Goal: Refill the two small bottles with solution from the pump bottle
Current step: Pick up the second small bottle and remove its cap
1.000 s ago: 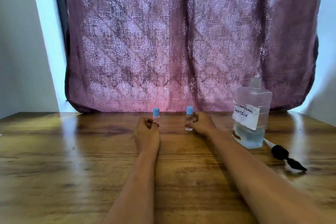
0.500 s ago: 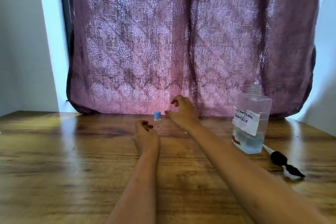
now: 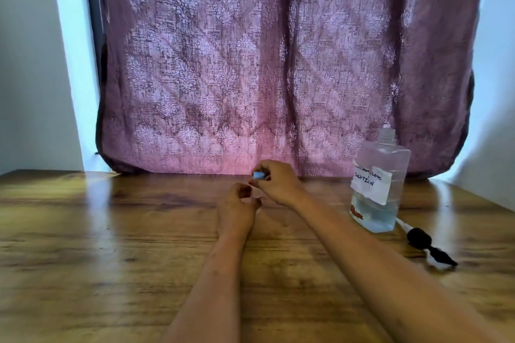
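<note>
Now our right hand (image 3: 278, 184) has left the second small bottle and moved further from the pump bottle (image 3: 380, 184), its grip pinching the blue cap (image 3: 258, 175) of the first small bottle. Our left hand (image 3: 237, 209) clasps that bottle's mostly hidden body on the bench (image 3: 111, 231), well left of the pump bottle. We judge uncapping is starting, and the second small bottle is now out of sight.

Home room: patterned mauve curtain (image 3: 278, 64) over window, wooden table (image 3: 111, 245), plain walls.
</note>
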`<action>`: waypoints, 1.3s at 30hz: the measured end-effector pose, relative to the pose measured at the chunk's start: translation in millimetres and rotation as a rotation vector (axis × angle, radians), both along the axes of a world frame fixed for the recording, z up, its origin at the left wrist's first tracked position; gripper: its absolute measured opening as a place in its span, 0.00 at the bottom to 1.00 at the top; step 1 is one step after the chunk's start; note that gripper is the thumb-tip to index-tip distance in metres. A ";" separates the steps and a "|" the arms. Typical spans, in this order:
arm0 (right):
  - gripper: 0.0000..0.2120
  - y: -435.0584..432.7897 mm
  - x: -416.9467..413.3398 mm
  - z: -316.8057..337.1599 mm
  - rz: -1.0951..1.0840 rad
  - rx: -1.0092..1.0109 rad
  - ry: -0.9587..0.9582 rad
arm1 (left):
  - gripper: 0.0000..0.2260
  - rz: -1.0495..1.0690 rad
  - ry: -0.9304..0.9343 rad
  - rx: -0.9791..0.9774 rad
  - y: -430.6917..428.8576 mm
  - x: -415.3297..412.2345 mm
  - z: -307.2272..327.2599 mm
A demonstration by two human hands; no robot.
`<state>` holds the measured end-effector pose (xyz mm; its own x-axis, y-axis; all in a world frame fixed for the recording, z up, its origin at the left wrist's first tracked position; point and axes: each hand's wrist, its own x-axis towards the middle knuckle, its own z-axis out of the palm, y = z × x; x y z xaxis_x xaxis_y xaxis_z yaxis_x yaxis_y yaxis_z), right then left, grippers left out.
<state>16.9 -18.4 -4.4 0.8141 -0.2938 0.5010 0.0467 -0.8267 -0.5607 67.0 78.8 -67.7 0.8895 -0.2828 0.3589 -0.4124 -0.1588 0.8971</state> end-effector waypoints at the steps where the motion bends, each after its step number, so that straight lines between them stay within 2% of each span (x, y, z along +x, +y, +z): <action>1: 0.06 -4.3 -9.4 1.4 -0.010 0.003 -0.010 | 0.13 -0.065 -0.012 0.003 -1.5 -2.2 1.6; 5: 0.08 -20.2 -46.2 -2.8 -0.043 0.040 -0.042 | 0.15 -0.324 -0.071 0.082 -11.1 -18.4 7.8; 8: 0.06 -23.9 -61.9 -10.0 -0.038 0.058 -0.028 | 0.11 -0.436 -0.050 0.128 -10.6 -23.0 7.2; 13: 0.07 -17.1 -59.8 -11.0 0.000 -0.010 -0.007 | 0.16 -0.410 -0.067 0.161 -1.3 -18.5 6.0; 20: 0.07 -17.9 -62.6 -8.4 0.011 -0.086 0.013 | 0.14 -0.471 -0.045 0.151 -1.2 -14.5 3.7; 26: 0.11 -25.3 -70.6 -3.0 0.157 0.021 0.061 | 0.11 -0.580 0.032 0.160 -2.2 -11.8 2.1; 29: 0.18 -29.2 -71.7 -4.0 0.133 0.033 0.050 | 0.10 -0.596 0.066 0.133 -2.3 -11.4 1.2; 32: 0.28 -46.4 -78.2 -5.7 0.010 0.033 0.039 | 0.12 -0.620 0.089 0.117 -2.3 -11.3 0.3; 35: 0.16 -65.1 -82.1 -8.2 -0.107 -0.082 0.068 | 0.11 -0.620 0.061 0.144 -2.2 -9.3 0.0; 37: 0.09 -60.4 -81.3 -8.2 -0.077 -0.061 0.067 | 0.11 -0.618 0.051 0.154 -2.5 -8.1 0.2; 39: 0.08 -46.0 -77.3 -6.8 -0.009 -0.064 0.059 | 0.10 -0.614 0.051 0.152 -2.8 -7.6 -0.1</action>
